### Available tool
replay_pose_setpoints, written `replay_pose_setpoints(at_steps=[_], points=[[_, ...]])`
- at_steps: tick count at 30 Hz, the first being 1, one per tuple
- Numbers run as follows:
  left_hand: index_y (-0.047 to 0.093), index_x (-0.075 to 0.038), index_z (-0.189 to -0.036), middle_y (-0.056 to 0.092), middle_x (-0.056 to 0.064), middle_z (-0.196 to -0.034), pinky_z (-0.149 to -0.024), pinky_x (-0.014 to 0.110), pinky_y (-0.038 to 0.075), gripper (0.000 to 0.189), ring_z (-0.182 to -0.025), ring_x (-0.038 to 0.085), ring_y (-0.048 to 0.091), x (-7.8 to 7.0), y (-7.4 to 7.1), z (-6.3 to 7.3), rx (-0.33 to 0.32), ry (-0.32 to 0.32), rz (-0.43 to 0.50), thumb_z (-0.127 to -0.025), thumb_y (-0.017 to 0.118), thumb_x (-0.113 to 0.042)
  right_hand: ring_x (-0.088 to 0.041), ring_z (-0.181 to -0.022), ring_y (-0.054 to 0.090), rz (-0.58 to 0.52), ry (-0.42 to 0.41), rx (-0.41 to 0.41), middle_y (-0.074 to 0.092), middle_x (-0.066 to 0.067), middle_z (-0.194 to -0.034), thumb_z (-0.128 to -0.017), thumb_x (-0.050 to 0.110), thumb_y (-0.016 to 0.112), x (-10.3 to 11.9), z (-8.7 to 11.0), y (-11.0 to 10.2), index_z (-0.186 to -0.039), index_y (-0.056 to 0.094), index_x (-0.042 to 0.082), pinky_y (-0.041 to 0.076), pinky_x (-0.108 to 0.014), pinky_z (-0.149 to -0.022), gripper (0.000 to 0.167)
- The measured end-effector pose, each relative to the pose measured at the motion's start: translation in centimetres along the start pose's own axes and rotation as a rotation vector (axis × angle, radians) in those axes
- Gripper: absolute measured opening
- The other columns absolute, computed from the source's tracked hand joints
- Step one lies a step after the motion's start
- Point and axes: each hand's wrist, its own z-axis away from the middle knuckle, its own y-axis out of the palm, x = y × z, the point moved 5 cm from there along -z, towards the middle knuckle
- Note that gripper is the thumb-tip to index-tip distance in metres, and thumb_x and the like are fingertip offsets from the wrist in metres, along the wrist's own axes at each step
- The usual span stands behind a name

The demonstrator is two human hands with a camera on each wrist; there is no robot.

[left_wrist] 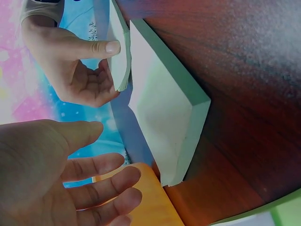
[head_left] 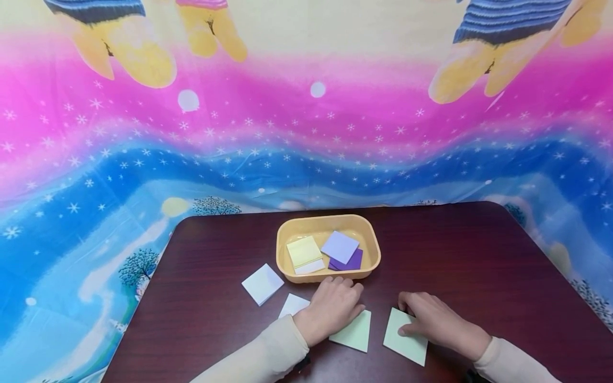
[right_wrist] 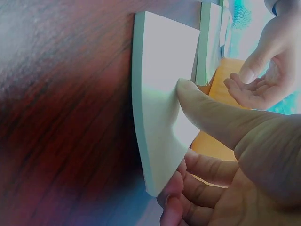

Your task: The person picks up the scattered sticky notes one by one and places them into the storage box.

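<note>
My right hand point(head_left: 440, 323) pinches a pale green sticky-note pad point(head_left: 404, 340) at the right, its thumb flat on top and fingers curled beneath the edge. In the right wrist view this thick pad point(right_wrist: 164, 84) is tilted. My left hand point(head_left: 330, 308) hovers over a second pale green pad point(head_left: 355, 334), holding nothing; in the left wrist view its fingers are spread and relaxed beside that pad point(left_wrist: 160, 108). Just beyond the left fingertips stands a yellow tray point(head_left: 330, 223). Part of the second pad is hidden behind the left hand.
Inside the tray lie a yellow pad point(head_left: 304, 251), a whitish one point(head_left: 310, 267), a lavender one point(head_left: 340, 246) and dark purple ones point(head_left: 351, 260). Two whitish pads point(head_left: 263, 284) point(head_left: 293, 305) rest on the dark wooden table point(head_left: 215, 298) to the left. A printed cloth point(head_left: 306, 138) hangs behind.
</note>
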Motion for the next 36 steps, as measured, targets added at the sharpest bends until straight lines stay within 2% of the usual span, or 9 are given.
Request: replay_pose_setpoints(at_steps=[6,11,20,29,36], points=[[0.067,-0.021,-0.09,0.067,-0.006,-0.08,-0.06,0.027,0.04,0.026,-0.072,0.013,0.064,-0.1,-0.1,-0.1,-0.004,0.003,0.0,-0.09,0.072,-0.047,-0.002,-0.061,0.039,0.041,-0.074,-0.008,0.05,0.011,-0.07,-0.067,0.026,0.092,0.2,-0.1,-0.1,-0.076,0.059,0.019,0.035,-0.022,-0.054,0.035],[0.067,-0.021,-0.09,0.067,-0.007,-0.079,-0.06,0.027,0.04,0.027,-0.072,0.013,0.064,-0.1,0.0,-0.1,-0.003,0.003,-0.006,-0.09,0.071,-0.048,-0.002,-0.062,0.036,0.081,-0.103,-0.027,0.046,0.011,-0.07,-0.068,0.023,0.09,0.3,-0.2,-0.3,-0.075,0.055,0.02,0.034,-0.022,-0.056,0.037],[0.067,-0.021,-0.09,0.066,-0.007,-0.079,-0.06,0.027,0.04,0.027,-0.072,0.013,0.063,-0.2,0.1,-0.1,0.003,0.003,0.001,-0.09,0.071,-0.048,0.0,-0.056,0.033,0.052,-0.09,-0.044,0.041,0.014,-0.062,-0.078,0.018,0.084,0.1,-0.3,-0.6,-0.076,0.052,0.021,0.031,-0.021,-0.051,0.032],[0.067,-0.021,-0.089,0.066,-0.007,-0.078,-0.06,0.027,0.039,0.026,-0.072,0.013,0.063,-0.2,0.0,-0.1,0.009,0.006,0.005,-0.09,0.071,-0.047,0.001,-0.053,0.031,0.086,-0.052,-0.097,0.033,0.015,-0.059,-0.09,0.014,0.073,0.3,-0.5,-1.7,-0.07,0.047,0.024,0.029,-0.021,-0.05,0.035],[0.067,-0.021,-0.09,0.066,-0.007,-0.079,-0.061,0.027,0.041,0.026,-0.073,0.013,0.063,-0.2,0.0,-0.1,-0.005,0.005,-0.002,-0.09,0.071,-0.048,0.002,-0.054,0.029,0.085,-0.066,-0.112,0.03,0.015,-0.059,-0.091,0.013,0.072,0.7,-0.7,-2.5,-0.068,0.046,0.024,0.028,-0.02,-0.05,0.037]])
